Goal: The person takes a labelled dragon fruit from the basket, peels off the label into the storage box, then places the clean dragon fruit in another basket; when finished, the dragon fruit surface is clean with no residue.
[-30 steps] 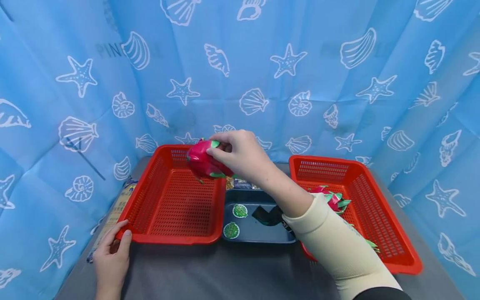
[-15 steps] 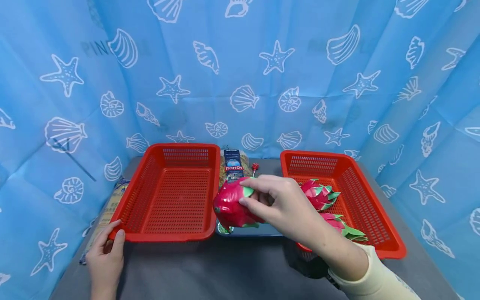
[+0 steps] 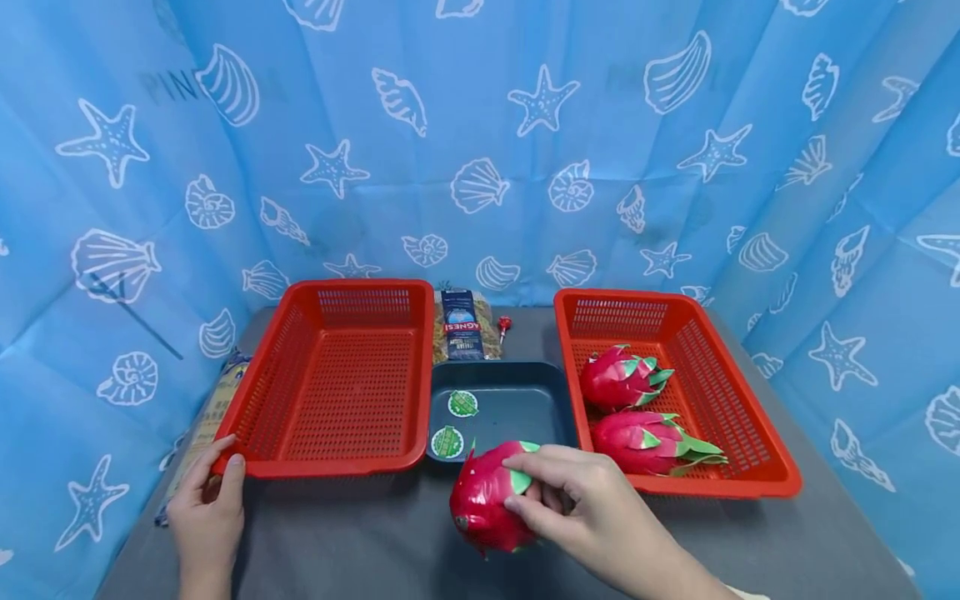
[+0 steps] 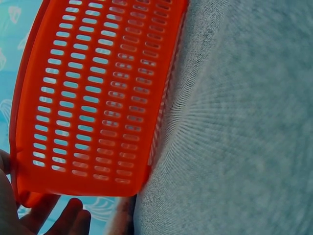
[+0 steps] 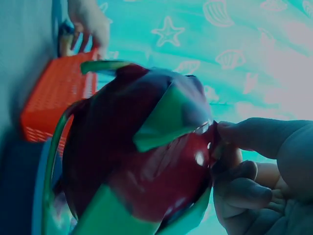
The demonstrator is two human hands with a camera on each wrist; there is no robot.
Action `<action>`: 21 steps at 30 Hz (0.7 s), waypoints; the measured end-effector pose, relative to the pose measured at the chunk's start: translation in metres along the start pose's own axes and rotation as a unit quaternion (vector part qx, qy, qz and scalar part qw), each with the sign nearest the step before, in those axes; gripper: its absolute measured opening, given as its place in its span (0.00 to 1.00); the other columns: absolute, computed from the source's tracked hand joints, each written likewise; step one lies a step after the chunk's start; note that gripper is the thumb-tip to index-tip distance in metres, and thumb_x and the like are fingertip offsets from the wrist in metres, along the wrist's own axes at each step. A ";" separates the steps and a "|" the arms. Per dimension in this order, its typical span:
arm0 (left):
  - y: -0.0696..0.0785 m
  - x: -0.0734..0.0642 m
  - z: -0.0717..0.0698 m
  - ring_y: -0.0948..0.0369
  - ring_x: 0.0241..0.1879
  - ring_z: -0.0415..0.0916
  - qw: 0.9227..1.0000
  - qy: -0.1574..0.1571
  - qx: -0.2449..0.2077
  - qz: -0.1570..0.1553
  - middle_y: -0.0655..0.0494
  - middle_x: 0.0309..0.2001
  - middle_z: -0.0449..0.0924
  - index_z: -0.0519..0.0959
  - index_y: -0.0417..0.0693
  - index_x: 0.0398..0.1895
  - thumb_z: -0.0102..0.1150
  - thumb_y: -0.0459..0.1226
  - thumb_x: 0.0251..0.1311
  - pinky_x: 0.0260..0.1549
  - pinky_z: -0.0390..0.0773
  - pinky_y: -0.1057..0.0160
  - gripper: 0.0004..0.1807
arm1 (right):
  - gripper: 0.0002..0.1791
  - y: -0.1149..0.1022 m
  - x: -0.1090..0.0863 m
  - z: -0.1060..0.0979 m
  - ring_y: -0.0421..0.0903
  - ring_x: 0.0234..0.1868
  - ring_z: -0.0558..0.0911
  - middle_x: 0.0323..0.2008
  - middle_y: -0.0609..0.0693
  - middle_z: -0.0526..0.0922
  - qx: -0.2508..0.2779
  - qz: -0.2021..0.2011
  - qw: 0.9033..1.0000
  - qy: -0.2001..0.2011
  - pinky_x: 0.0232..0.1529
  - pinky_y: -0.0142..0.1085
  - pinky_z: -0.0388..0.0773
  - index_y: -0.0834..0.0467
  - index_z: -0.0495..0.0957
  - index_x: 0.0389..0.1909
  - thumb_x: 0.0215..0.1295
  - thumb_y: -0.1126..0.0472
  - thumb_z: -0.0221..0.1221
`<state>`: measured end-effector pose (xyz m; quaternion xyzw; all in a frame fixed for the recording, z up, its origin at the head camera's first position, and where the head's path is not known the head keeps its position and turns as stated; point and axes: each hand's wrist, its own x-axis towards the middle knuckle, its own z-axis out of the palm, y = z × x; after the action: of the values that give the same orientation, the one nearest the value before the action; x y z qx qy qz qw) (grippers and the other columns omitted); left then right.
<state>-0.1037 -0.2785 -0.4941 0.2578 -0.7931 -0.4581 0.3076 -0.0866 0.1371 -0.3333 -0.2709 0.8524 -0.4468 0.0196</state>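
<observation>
My right hand [image 3: 570,500] pinches a red dragon fruit [image 3: 487,500] with green scale tips, held over the front of the table just before the dark tray. In the right wrist view the dragon fruit [image 5: 146,152] fills the middle, thumb and fingertips at its side. My left hand [image 3: 206,508] grips the near left corner of the left red basket [image 3: 337,468], which has nothing in it. The left wrist view shows that basket's slotted wall [image 4: 93,98] with fingers at its rim. Two more dragon fruits [image 3: 648,442] lie in the right red basket [image 3: 720,485].
Between the baskets stands a dark blue tray [image 3: 517,408] with two green round stickers. Behind it are a pasta bag [image 3: 461,329] and a small red-topped item [image 3: 504,325]. Another long packet [image 3: 213,408] lies left of the left basket. A blue shell-print curtain [image 3: 480,133] encloses the table.
My right hand has carried the dragon fruit from over the left basket, across the tray, towards the near edge of the table. The left hand keeps its grip on the basket corner.
</observation>
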 end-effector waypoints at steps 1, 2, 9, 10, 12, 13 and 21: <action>0.000 0.000 0.000 0.69 0.50 0.68 1.000 0.001 0.000 0.001 0.51 0.64 0.77 0.80 0.54 0.66 0.57 0.45 0.73 0.40 0.67 0.83 0.21 | 0.19 0.003 -0.002 0.003 0.36 0.27 0.79 0.29 0.36 0.79 0.003 0.009 1.000 -0.004 0.26 0.32 0.80 0.53 0.86 0.53 0.64 0.51 0.71; 0.000 0.000 0.000 0.69 0.51 0.68 1.000 0.002 0.000 0.001 0.51 0.64 0.78 0.80 0.54 0.67 0.58 0.45 0.73 0.41 0.67 0.83 0.21 | 0.19 0.006 -0.004 0.007 0.36 0.27 0.79 0.29 0.35 0.79 0.007 0.020 1.000 -0.007 0.27 0.31 0.80 0.53 0.86 0.54 0.64 0.52 0.71; -0.002 -0.001 0.000 0.70 0.50 0.69 1.000 0.004 0.000 0.008 0.50 0.64 0.78 0.80 0.54 0.67 0.58 0.45 0.73 0.41 0.67 0.83 0.21 | 0.17 0.025 -0.009 0.040 0.34 0.28 0.77 0.28 0.35 0.77 0.007 0.059 0.998 -0.010 0.28 0.30 0.79 0.55 0.86 0.53 0.65 0.55 0.71; -0.002 -0.001 0.000 0.70 0.50 0.69 1.000 0.005 -0.002 0.010 0.49 0.63 0.78 0.80 0.54 0.67 0.58 0.45 0.73 0.41 0.67 0.83 0.21 | 0.17 0.027 -0.008 0.044 0.34 0.29 0.77 0.28 0.35 0.77 0.008 0.068 0.998 -0.014 0.29 0.30 0.79 0.55 0.86 0.53 0.65 0.55 0.70; -0.003 -0.002 0.001 0.71 0.50 0.69 1.000 0.009 -0.011 0.020 0.48 0.62 0.79 0.80 0.52 0.66 0.58 0.43 0.73 0.41 0.67 0.83 0.21 | 0.18 0.031 -0.008 0.053 0.33 0.28 0.76 0.28 0.35 0.76 0.005 0.084 0.996 -0.023 0.29 0.29 0.78 0.56 0.86 0.54 0.65 0.55 0.70; -0.003 -0.002 0.001 0.72 0.50 0.69 0.999 0.011 -0.015 0.026 0.48 0.62 0.79 0.81 0.51 0.65 0.59 0.42 0.73 0.41 0.67 0.83 0.20 | 0.18 0.033 -0.007 0.057 0.33 0.28 0.76 0.28 0.35 0.76 0.001 0.091 0.995 -0.028 0.29 0.29 0.77 0.56 0.86 0.54 0.65 0.56 0.70; -0.007 0.000 0.001 0.73 0.47 0.70 0.999 0.012 -0.019 0.045 0.46 0.61 0.79 0.81 0.51 0.65 0.59 0.41 0.73 0.39 0.67 0.83 0.20 | 0.18 0.040 0.002 0.075 0.32 0.27 0.73 0.27 0.34 0.74 -0.040 0.093 0.994 -0.032 0.27 0.28 0.76 0.57 0.85 0.54 0.65 0.58 0.70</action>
<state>-0.1040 -0.2810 -0.5007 0.2220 -0.7914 -0.4555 0.3420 -0.0856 0.0980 -0.4091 -0.2051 0.8902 -0.3994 0.0775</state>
